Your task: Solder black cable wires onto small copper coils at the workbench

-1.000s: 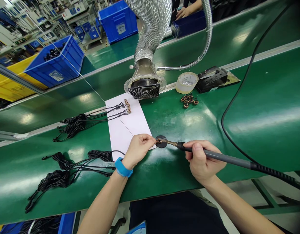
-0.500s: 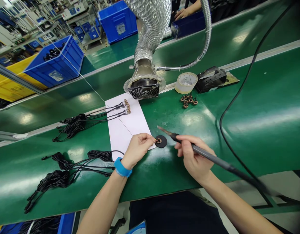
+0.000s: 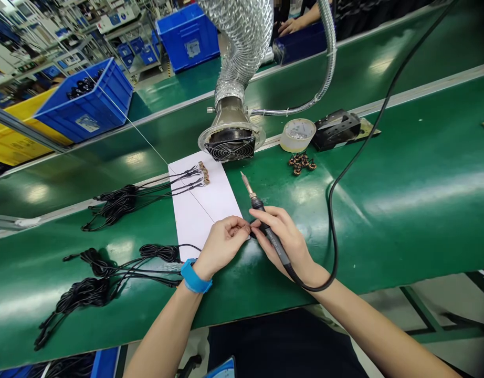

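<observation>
My left hand [image 3: 225,245], with a blue band at the wrist, is closed in a pinch at the lower right corner of the white sheet [image 3: 204,202]. A thin wire runs down to it; the small part between its fingertips is mostly hidden. My right hand [image 3: 286,242] is wrapped round a soldering iron [image 3: 274,242], whose metal tip points up and away. Its fingertips meet those of my left hand over the black disc [image 3: 253,231], which is largely covered. Several copper-wound rings [image 3: 301,164] lie in a pile farther back.
A fan hood [image 3: 231,142] hangs over the sheet's back edge. Black cable bundles [image 3: 118,206] lie at the left. Behind the pile are a tape roll [image 3: 298,135] and a black metal bracket [image 3: 338,128]. The iron's cord loops at the right. A co-worker's hand [image 3: 292,26] shows at the back.
My right hand has moved left to meet my left hand, and the iron has swung from pointing left to pointing up. The ring on the black disc is now hidden by my fingers.
</observation>
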Demonstrator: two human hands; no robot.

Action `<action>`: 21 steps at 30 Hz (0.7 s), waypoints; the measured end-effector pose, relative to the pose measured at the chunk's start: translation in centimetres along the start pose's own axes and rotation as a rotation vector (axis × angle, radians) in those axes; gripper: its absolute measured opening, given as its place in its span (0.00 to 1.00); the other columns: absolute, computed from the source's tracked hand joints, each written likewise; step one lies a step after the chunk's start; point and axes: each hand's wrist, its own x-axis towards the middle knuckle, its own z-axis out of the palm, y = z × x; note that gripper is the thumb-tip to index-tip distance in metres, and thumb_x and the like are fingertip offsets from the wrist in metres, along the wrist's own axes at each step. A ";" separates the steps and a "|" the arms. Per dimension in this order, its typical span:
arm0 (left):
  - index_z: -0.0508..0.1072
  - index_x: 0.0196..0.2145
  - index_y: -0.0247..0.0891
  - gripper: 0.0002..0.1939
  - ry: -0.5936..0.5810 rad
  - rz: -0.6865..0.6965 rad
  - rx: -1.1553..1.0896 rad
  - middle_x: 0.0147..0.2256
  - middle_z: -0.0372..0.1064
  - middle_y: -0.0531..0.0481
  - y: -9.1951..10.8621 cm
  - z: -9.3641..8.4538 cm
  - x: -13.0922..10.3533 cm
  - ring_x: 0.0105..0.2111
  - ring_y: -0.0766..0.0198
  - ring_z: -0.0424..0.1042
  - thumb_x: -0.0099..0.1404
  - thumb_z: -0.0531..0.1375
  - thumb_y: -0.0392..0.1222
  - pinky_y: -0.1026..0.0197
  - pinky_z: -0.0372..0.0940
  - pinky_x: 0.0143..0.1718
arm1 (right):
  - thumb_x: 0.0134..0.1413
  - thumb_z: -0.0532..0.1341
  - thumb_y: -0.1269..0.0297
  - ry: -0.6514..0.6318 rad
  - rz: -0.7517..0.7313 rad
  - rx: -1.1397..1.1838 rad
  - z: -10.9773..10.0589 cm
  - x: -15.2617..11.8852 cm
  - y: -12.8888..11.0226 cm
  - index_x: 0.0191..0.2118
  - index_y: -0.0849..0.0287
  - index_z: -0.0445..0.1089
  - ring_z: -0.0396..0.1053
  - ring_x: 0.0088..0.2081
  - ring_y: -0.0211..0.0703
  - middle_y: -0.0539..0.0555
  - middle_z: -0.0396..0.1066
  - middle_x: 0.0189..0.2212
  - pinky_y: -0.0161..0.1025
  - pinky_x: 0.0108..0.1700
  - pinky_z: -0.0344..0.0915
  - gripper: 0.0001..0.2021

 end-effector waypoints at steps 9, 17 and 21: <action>0.76 0.34 0.35 0.09 0.001 0.083 0.208 0.34 0.72 0.47 0.1 -0.5 -0.2 0.31 0.64 0.69 0.65 0.57 0.40 0.64 0.63 0.33 | 0.61 0.57 0.77 0.009 -0.006 -0.031 0.1 -0.2 0.1 0.61 0.52 0.63 0.72 0.44 0.41 0.58 0.63 0.48 0.40 0.48 0.74 0.25; 0.71 0.33 0.34 0.09 -0.055 -0.094 -0.056 0.24 0.64 0.55 0.2 0.0 0.0 0.21 0.70 0.64 0.63 0.59 0.44 0.67 0.60 0.25 | 0.59 0.58 0.77 0.058 0.026 -0.031 0.3 -0.6 -0.1 0.60 0.51 0.63 0.73 0.43 0.41 0.57 0.66 0.45 0.41 0.48 0.75 0.25; 0.71 0.32 0.33 0.15 -0.058 -0.119 -0.116 0.20 0.64 0.54 0.0 0.0 0.1 0.20 0.69 0.64 0.63 0.63 0.50 0.66 0.61 0.24 | 0.60 0.59 0.77 0.056 0.025 -0.024 0.3 -0.7 -0.2 0.60 0.52 0.64 0.73 0.42 0.40 0.57 0.65 0.45 0.40 0.47 0.75 0.24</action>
